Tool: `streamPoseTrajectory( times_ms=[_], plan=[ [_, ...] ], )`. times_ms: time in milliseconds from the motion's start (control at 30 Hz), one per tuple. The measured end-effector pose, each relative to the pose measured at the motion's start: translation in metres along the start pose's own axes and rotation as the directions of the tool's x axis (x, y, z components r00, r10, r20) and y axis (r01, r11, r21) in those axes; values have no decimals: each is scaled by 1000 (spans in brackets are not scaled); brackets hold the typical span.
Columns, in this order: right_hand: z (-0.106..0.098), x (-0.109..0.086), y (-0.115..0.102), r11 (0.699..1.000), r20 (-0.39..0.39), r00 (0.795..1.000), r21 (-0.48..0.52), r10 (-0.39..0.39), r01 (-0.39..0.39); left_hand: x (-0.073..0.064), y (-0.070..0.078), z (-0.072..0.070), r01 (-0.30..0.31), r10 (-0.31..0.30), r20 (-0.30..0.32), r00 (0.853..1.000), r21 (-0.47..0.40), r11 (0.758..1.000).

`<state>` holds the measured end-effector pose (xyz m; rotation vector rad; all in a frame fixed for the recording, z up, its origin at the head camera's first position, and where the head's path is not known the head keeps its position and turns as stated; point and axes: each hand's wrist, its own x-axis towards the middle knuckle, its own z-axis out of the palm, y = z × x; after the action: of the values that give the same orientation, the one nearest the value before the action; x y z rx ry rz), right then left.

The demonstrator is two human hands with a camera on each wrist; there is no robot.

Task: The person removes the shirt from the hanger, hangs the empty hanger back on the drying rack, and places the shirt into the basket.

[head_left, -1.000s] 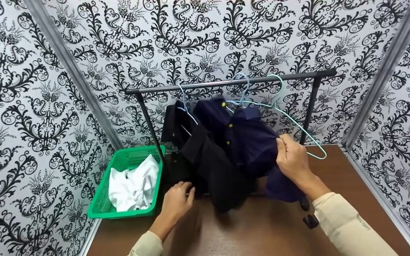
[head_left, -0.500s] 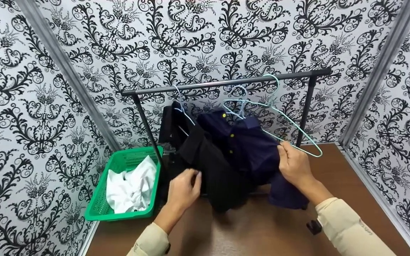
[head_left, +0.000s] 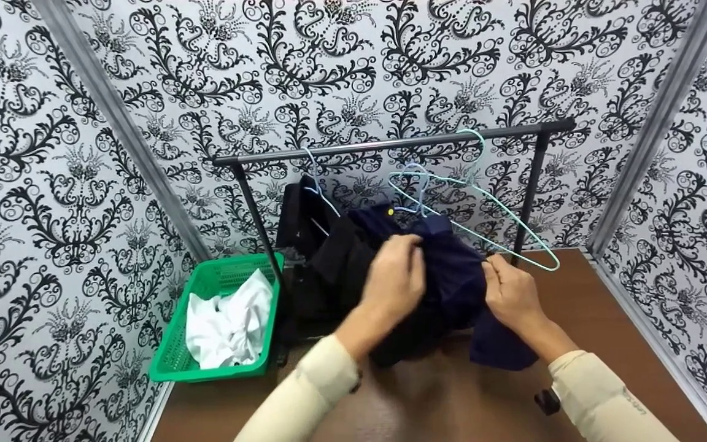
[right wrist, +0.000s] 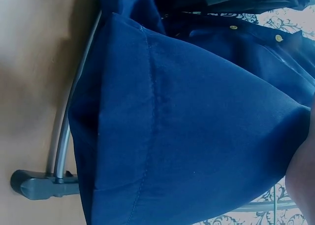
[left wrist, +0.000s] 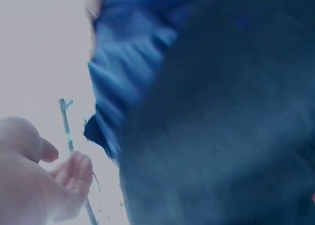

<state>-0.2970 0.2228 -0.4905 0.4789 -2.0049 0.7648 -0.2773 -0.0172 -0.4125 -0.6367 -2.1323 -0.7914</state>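
Note:
My right hand (head_left: 511, 291) pinches the shoulder of a navy shirt (head_left: 455, 267) with yellow buttons. The light blue hanger (head_left: 421, 196) inside that shirt has its hook below the rail. My left hand (head_left: 393, 270), slightly blurred, is raised in front of the shirt's collar and front; in the left wrist view its fingers (left wrist: 74, 173) are loosely bent with nothing between them. Left of it a black garment (head_left: 335, 258) hangs on another light blue hanger (head_left: 316, 184). Navy cloth (right wrist: 197, 121) fills most of the right wrist view, stretched towards the hand at the right edge.
A dark metal clothes rack (head_left: 384, 145) stands on the brown table (head_left: 574, 307). A bare mint green hanger (head_left: 513, 215) hangs at its right. Left of the rack sits a green basket (head_left: 166, 344) with white cloth (head_left: 227, 325). Patterned walls enclose the back and sides.
The navy shirt and its hanger have come down, the hook dropping from rail height to below it. My left hand has moved up and right from beside the black garment; the right keeps its grip.

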Motion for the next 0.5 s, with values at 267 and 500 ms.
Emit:
streamPoseTrajectory(
  times_ms=[267, 500],
  plan=[
    [-3, -1, 2, 1000, -17, 1000, 3, -8, 8, -4, -10, 55, 362, -359, 64, 931, -53, 931],
    [-8, -2, 6, 1000, -6, 1000, -3, -14, 14, 0, -46, 57, 418, -440, -121, 890, -169, 893]
  ],
)
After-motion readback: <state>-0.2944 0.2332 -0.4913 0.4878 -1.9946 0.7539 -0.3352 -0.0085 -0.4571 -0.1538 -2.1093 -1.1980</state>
